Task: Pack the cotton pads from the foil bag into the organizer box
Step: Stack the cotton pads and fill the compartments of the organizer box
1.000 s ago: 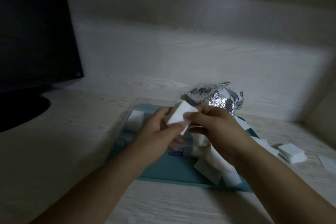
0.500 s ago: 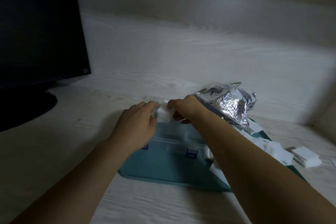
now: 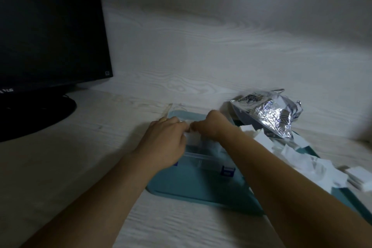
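Both hands are seen over the far part of a clear organizer box (image 3: pixel 198 160), which stands on a teal tray (image 3: pixel 193 185) on the light wooden surface (image 3: pixel 84 147). The left hand (image 3: pixel 165 143) is laid with its back up, its fingers curled downward at the far rim of the box. The right hand (image 3: pixel 211 127) is bent at the wrist, its fingers curled toward the left hand. Between the two hands a white cotton pad (image 3: pixel 193 138) is pinched by the fingertips of both and is held just above the inside of the box. It cannot be told which compartment is below it, because the hands hide it. Two blue latches (image 3: pixel 227 171) are seen on the near wall of the box.

The foil bag (image 3: pixel 269 115) is lying crumpled to the right of the box, at the far right part of the tray, with its silver inside shown. Loose cotton pads (image 3: pixel 289 147) are spread from the bag along the right side of the tray, partly behind the right forearm. A small stack of pads (image 3: pixel 358 176) is placed near the right edge of the view. A dark monitor (image 3: pixel 50 26) on a round stand is seen at the left, well apart from the tray.
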